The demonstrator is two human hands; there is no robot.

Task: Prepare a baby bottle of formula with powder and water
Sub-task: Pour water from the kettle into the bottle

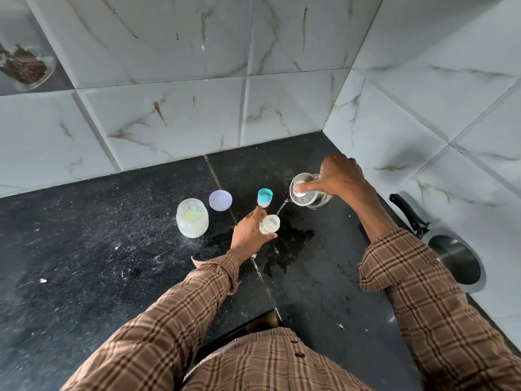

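Observation:
My left hand (249,232) grips the open baby bottle (269,223), which stands on the black counter (112,263). My right hand (338,179) tilts a clear glass jug (308,193) toward it, with the thumb pressed on the lid. A thin stream of water (282,208) runs from the spout to the bottle's mouth. The teal bottle cap with its teat (264,197) stands just behind the bottle. An open jar of formula powder (192,218) with a green scoop inside sits to the left, and its lilac lid (220,200) lies beside it.
A wet patch (287,246) spreads on the counter in front of the bottle. A steel pan with a black handle (451,258) sits against the right wall. Tiled walls close off the back and right sides. A glass dish of dark bits (25,66) is at far left.

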